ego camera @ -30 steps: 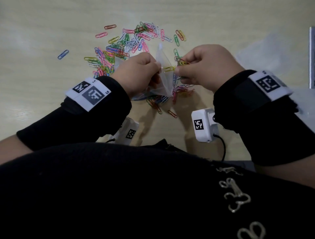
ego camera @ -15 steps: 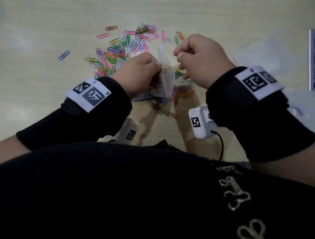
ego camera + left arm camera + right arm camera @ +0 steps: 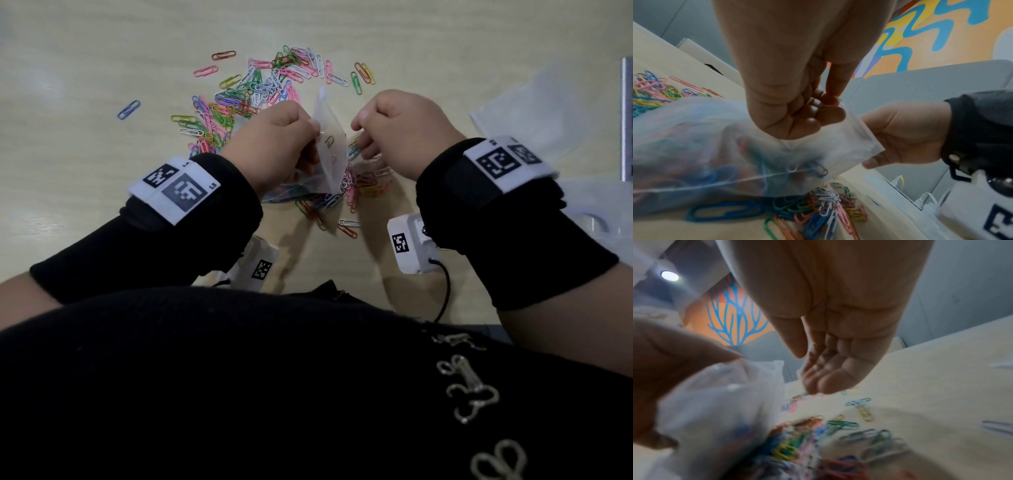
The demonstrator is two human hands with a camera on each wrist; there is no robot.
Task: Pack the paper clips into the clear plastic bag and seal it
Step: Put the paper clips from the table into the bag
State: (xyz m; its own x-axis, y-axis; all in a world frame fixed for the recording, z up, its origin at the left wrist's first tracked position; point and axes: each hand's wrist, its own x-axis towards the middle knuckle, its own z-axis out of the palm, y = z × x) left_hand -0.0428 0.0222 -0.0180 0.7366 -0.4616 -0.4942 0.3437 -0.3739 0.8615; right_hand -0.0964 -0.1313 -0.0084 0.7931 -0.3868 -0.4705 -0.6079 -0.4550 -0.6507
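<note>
My left hand point(image 3: 274, 144) pinches the rim of the clear plastic bag point(image 3: 330, 154) and holds it up off the table, mouth toward the right. In the left wrist view its curled fingers point(image 3: 813, 112) clamp the bag point(image 3: 725, 154), which holds several coloured paper clips. My right hand point(image 3: 400, 133) hovers just right of the bag's mouth, above loose clips point(image 3: 359, 185). Its fingers point(image 3: 818, 378) are loosely curled and I see nothing in them. A larger heap of paper clips point(image 3: 260, 89) lies beyond the left hand.
One blue clip point(image 3: 128, 109) lies alone at the far left. Spare clear plastic bags point(image 3: 534, 113) lie at the right, next to a metal strip point(image 3: 627, 123) at the frame's edge. The pale wooden table point(image 3: 85, 51) extends left.
One second ago my right hand pinched a yellow clip at the bag's mouth. It then rose away, and has now come back down beside the bag. The left hand kept holding the bag.
</note>
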